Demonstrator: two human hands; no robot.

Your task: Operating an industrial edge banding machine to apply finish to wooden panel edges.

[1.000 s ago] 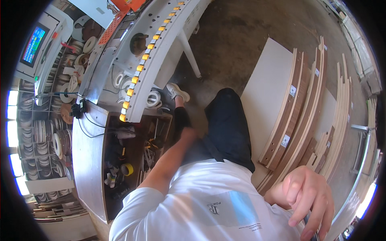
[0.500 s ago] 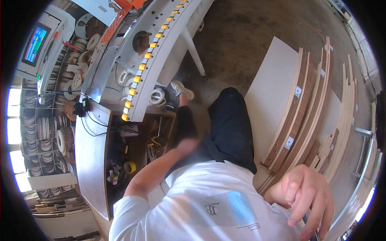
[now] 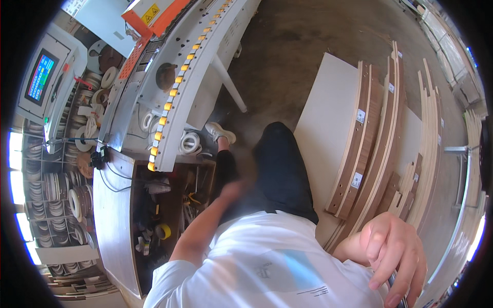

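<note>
Clearly, boards (image 3: 352, 154) bear white labels (image 3: 356, 179); left hand (image 3: 233, 190), right hand (image 3: 394, 251): grip can't be told.

From the wearer's waist, the roller rail (image 3: 174, 92) runs toward eleven o'clock; beyond it, at ten, stands the control panel (image 3: 43, 77). A cabinet (image 3: 115, 220) stands at nine, a tape roll (image 3: 165, 231) inside it, edge-banding coils (image 3: 51, 185) behind it. A sheet (image 3: 318, 108) lies at one, boards (image 3: 363, 154) on it at two. The left hand (image 3: 233, 191) is nearby at ten, the right hand (image 3: 395, 251) between three and four.
</note>
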